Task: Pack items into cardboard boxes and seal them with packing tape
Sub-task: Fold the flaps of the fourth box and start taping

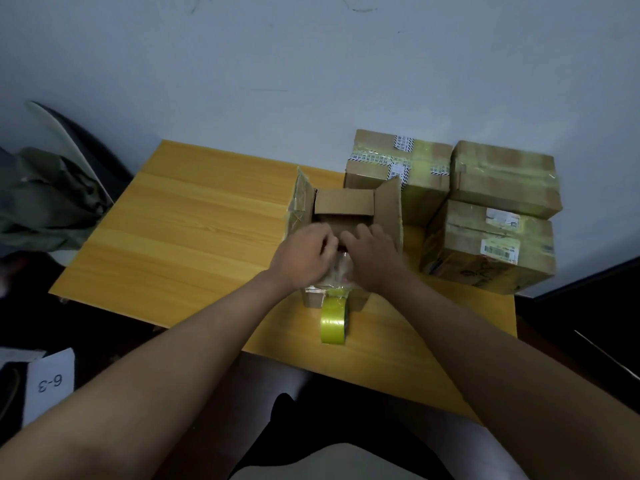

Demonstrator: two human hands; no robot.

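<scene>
On the yellow wooden table (194, 237), both the left hand (304, 256) and the right hand (372, 258) curl their fingers over the near edge of the small open brown cardboard box (346, 206), pinching a crinkled clear plastic wrapper (341, 271) there, with the upright yellow packing tape roll (333, 320) just beside its front.

We see a yellow wood-grain tabletop (194, 216) against a pale, scuffed wall (242, 64); olive-green cloth (45, 199) lies bunched at its left. A white paper (50, 382) marked "6-3" sits lower left.
</scene>
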